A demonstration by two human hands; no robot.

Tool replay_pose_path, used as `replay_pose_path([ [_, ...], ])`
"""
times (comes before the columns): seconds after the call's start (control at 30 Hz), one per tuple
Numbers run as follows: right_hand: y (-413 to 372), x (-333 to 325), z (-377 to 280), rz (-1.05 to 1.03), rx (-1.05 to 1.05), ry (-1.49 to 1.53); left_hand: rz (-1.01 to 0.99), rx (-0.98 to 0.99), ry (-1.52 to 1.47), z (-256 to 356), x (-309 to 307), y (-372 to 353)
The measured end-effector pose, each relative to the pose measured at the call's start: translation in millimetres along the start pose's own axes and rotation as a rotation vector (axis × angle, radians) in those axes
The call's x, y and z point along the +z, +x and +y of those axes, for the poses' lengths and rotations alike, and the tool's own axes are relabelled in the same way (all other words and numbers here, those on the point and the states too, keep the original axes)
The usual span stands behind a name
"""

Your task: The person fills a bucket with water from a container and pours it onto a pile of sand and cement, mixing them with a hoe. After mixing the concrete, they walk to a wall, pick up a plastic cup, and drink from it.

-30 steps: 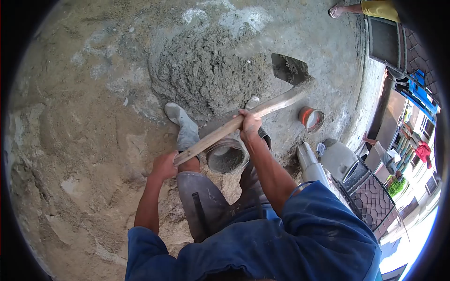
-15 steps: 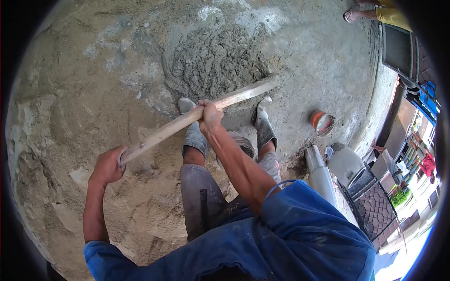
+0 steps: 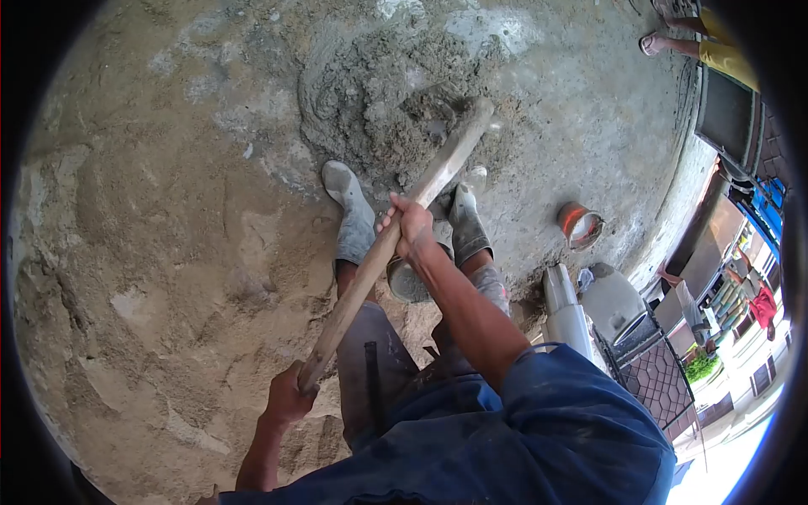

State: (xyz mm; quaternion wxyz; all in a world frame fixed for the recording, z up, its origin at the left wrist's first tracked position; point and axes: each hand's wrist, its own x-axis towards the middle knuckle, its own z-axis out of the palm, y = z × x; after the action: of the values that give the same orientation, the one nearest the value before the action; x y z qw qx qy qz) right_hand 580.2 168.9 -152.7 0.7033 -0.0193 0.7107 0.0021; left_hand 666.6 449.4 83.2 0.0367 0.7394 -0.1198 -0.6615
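Note:
Both of my hands grip the long wooden handle of a hoe (image 3: 358,290), which slants from lower left to upper right. My left hand (image 3: 292,392) is closed round its near end, low by my left leg. Farther up, my right hand (image 3: 412,225) wraps the handle near its middle, fingers curled round it. The hoe's head lies at the far end, sunk in a heap of wet grey mortar (image 3: 358,101), so its blade is mostly hidden. My grey, mud-smeared boots (image 3: 347,189) stand at the near edge of the heap.
A bucket (image 3: 410,282) stands between my legs, partly covered by my arm. To the right are an orange-rimmed pail (image 3: 581,225), a pale sack-like bundle (image 3: 566,316) and a mesh frame (image 3: 656,379). Sand (image 3: 168,337) spreads left. Another person's legs (image 3: 686,46) show at upper right.
The hoe handle has swung steeper, its near end coming down and right towards my body with my left hand. Its head now sits in the mortar, where a hollow shows.

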Motion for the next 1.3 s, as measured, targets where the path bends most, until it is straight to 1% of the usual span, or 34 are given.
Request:
replay_pose_path([
  [0.07, 62, 13, -39, 0.016, -0.076, -0.112, -0.006, -0.072, -0.151, 41, 33, 44],
  [0.13, 46, 21, -71, -0.016, -0.22, -0.275, 0.052, -0.013, -0.446, 66, 71, 53],
  [0.17, 31, 20, -81, -0.024, -0.219, -0.278, 0.059, -0.014, -0.448, 69, 95, 53],
  [0.23, 10, 23, -120, -0.016, -0.412, -0.416, 0.454, 0.327, -0.233, 74, 135, 69],
  [0.3, -6, 33, -165, -0.034, -0.517, -0.498, 0.435, 0.282, -0.273, 115, 128, 94],
  [0.33, 0, 45, -185, -0.036, -0.52, -0.49, 0.42, 0.259, -0.305, 135, 123, 113],
  [0.37, 11, 57, -205, -0.039, -0.582, -0.535, 0.423, 0.269, -0.295, 149, 125, 126],
  [0.4, 21, 61, -216, -0.042, -0.639, -0.58, 0.31, 0.141, -0.481, 162, 130, 137],
  [0.43, 35, 51, -209, -0.048, -0.592, -0.68, 0.191, 0.007, -0.667, 176, 139, 146],
  [0.47, 47, 41, -195, -0.059, -0.551, -0.778, 0.235, 0.05, -0.633, 173, 171, 142],
  [0.5, 65, 21, -166, -0.046, -0.491, -0.849, 0.269, 0.084, -0.592, 156, 217, 122],
  [0.53, 77, -9, -128, -0.029, -0.421, -0.921, 0.291, 0.083, -0.638, 146, 251, 102],
  [0.57, 78, -33, -102, 0.032, -0.423, -1.028, 0.235, -0.018, -0.695, 145, 266, 79],
  [0.6, 38, -43, -94, 0.009, -0.521, -0.962, 0.222, -0.005, -0.696, 141, 277, 56],
  [0.63, 27, -51, -88, -0.035, -0.507, -0.935, 0.207, -0.003, -0.704, 142, 278, 43],
  [0.67, 29, -58, -95, -0.038, -0.501, -0.94, 0.208, -0.009, -0.708, 140, 283, 45],
  [0.73, 2, -35, -143, -0.025, -0.494, -0.76, 0.331, 0.126, -0.594, 139, 276, 74],
  [0.77, 9, -17, -173, -0.038, -0.556, -0.692, 0.335, 0.178, -0.538, 149, 247, 108],
  [0.8, 19, 1, -206, -0.02, -0.559, -0.76, 0.37, 0.241, -0.516, 162, 216, 145],
  [0.83, 38, 20, -234, 0.025, -0.6, -0.719, 0.402, 0.303, -0.492, 174, 186, 179],
  [0.87, 34, 40, -258, 0.021, -0.601, -0.787, 0.337, 0.283, -0.506, 174, 166, 206],
  [0.93, 67, 41, -246, 0.018, -0.577, -0.714, 0.177, 0.116, -0.527, 186, 140, 174],
  [0.97, 89, 20, -210, 0.014, -0.502, -0.742, 0.144, 0.069, -0.508, 172, 156, 150],
  [1.0, 91, -3, -173, 0.012, -0.433, -0.774, 0.111, 0.028, -0.494, 156, 180, 116],
  [1.03, 58, -10, -142, 0.078, -0.402, -0.794, 0.146, 0.035, -0.551, 142, 196, 87],
  [1.07, 39, -21, -114, 0.071, -0.437, -0.824, 0.185, 0.046, -0.611, 129, 211, 64],
  [1.13, 8, -32, -87, -0.016, -0.373, -0.841, 0.095, -0.003, -0.586, 100, 232, 23],
  [1.17, -7, -21, -98, -0.06, -0.374, -0.796, 0.094, -0.005, -0.589, 102, 230, 30],
  [1.2, -24, -11, -111, -0.094, -0.36, -0.753, 0.194, 0.045, -0.544, 109, 224, 38],
  [1.23, -16, 0, -126, -0.148, -0.379, -0.663, 0.297, 0.099, -0.496, 116, 218, 53],
  [1.3, 24, 38, -176, -0.264, -0.422, -0.506, 0.414, 0.064, -0.284, 134, 182, 127],
])
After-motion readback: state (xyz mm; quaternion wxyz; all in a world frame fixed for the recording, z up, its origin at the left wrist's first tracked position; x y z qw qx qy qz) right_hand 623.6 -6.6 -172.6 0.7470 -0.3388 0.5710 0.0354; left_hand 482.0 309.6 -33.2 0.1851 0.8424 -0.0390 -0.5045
